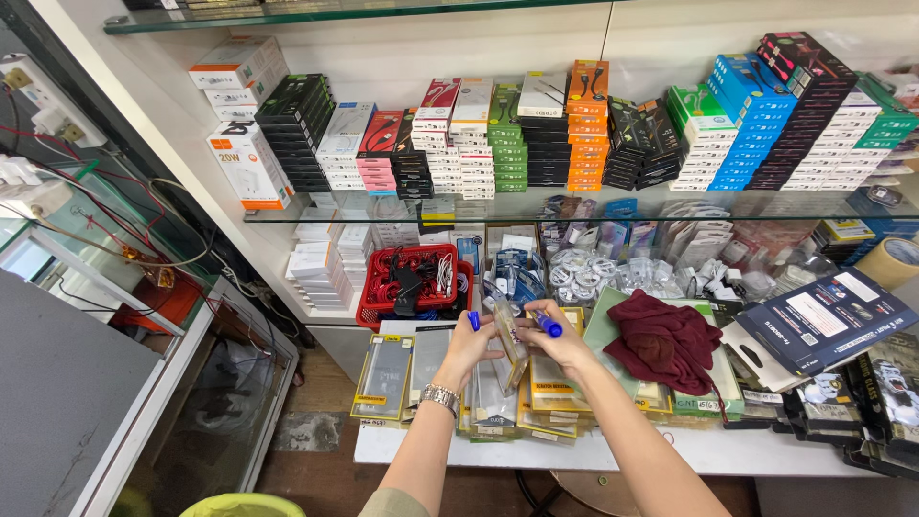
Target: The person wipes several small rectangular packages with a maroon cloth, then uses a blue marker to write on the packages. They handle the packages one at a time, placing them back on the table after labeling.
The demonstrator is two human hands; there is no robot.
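Observation:
My left hand (469, 347) and my right hand (558, 343) meet over a white counter (613, 450). Between them they hold up a clear plastic phone-case package (510, 343), tilted on edge. A blue marker cap (473, 321) sticks up from my left fingers, and a blue marker (548, 325) lies in my right fingers. A silver watch (440, 396) sits on my left wrist. Under the hands lie several flat packages with yellow edges (385, 377).
A dark red cloth (665, 340) lies right of my hands. A red basket of cables (414, 284) stands behind them. Glass shelves (574, 206) carry stacked boxes. Dark packages (828, 321) crowd the counter's right end. A yellow-green bin rim (244, 505) sits on the floor at left.

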